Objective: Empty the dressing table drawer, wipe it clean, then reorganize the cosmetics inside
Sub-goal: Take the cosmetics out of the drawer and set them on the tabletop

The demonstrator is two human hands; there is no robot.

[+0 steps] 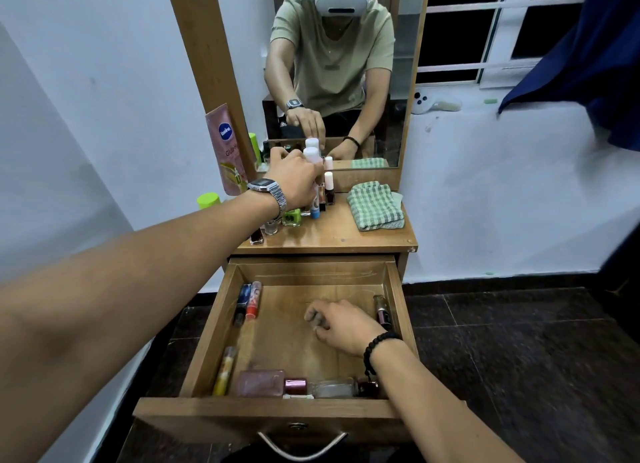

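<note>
The wooden drawer point(398, 296) of the dressing table is pulled out. Inside lie two tubes point(250, 300) at the left, a yellow tube point(225, 371), a pink bottle point(259, 383) and a clear bottle point(334, 388) along the front, and a small dark bottle point(382, 310) at the right. My right hand point(341, 325) rests low in the drawer, fingers curled, nothing seen in it. My left hand point(294, 180) reaches over the tabletop and grips a white-and-pink bottle point(311, 154) among several small bottles point(292, 216).
A folded green checked cloth point(375, 206) lies on the tabletop point(346, 235) at the right. A pink Vaseline tube point(227, 147) leans on the mirror frame, with a green cap point(208, 200) below it. The mirror point(381, 81) stands behind. Dark tiled floor lies to the right.
</note>
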